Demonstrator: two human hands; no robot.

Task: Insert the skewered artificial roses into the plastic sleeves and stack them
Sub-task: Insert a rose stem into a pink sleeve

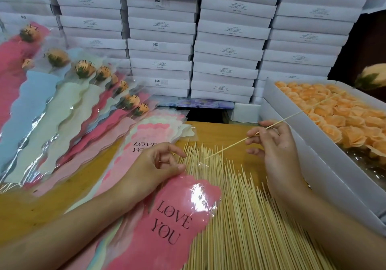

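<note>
My right hand [273,144] pinches a thin bamboo skewer [229,145] that carries a peach rose [371,76] at its far end, up at the right edge. The skewer's pointed tip hangs just above the open mouth of a pink "LOVE YOU" plastic sleeve [177,217]. With curled fingers and thumb, my left hand [158,165] holds that sleeve's clear top edge. Under it lies a pile of loose skewers [240,217]. More empty sleeves [150,138] lie behind my left hand. Several finished sleeved roses [83,86] are fanned out in a stack at the left.
A long white box of peach rose heads [338,113] runs along the right. Stacks of white flat boxes [227,40] wall off the back. The wooden table [219,131] shows between the sleeves and the box.
</note>
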